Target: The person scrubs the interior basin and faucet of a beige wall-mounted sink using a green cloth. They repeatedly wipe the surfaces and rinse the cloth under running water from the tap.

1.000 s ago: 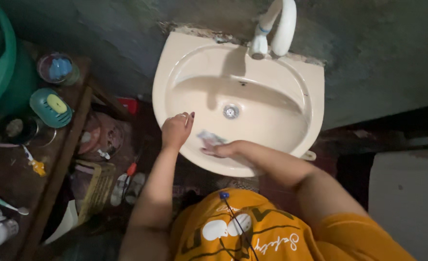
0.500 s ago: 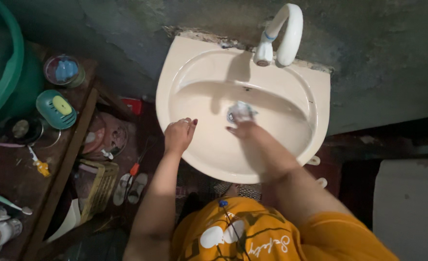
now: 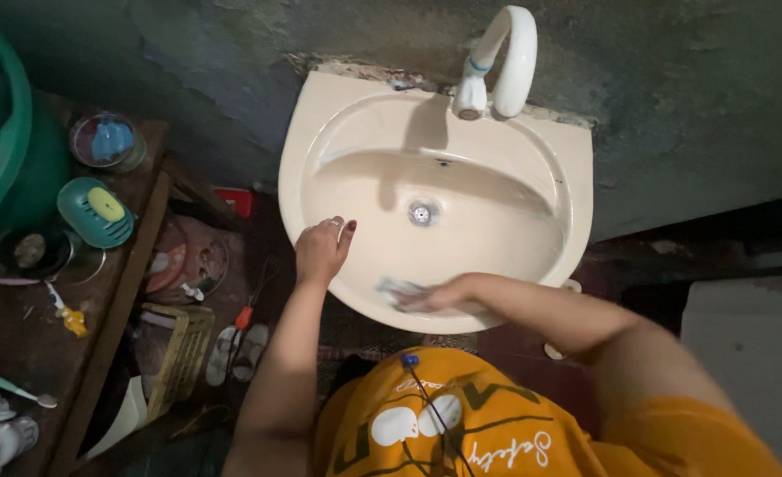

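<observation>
1. Two hands, one sink (image 3: pixel 577 177), one tap (image 3: pixel 497 62).
2. The right hand (image 3: pixel 435 296) presses flat on a small cloth (image 3: pixel 395 289) at the bowl's 6 o'clock; half a second ago it was by the drain (image 3: pixel 421 213).
3. The left hand (image 3: pixel 322 250), fingers loosely curled, rests on the rim at 8 o'clock.
4. Far left, on the tabletop (image 3: pixel 20 336), a teal soap dish (image 3: pixel 95 212) holds yellow soap.

To my left stands a dark wooden table (image 3: pixel 29 353). On it I see 1 teal soap dish (image 3: pixel 95 212) with a yellow soap, 1 round clear dish (image 3: pixel 106 141) with something blue, a dark round container (image 3: pixel 33 252), a toothbrush (image 3: pixel 7 386) and a small yellow thing (image 3: pixel 71 318). On the floor (image 3: pixel 356 331) beside the table lie 2 slippers (image 3: pixel 236 352) and a woven basket (image 3: pixel 174 353).
</observation>
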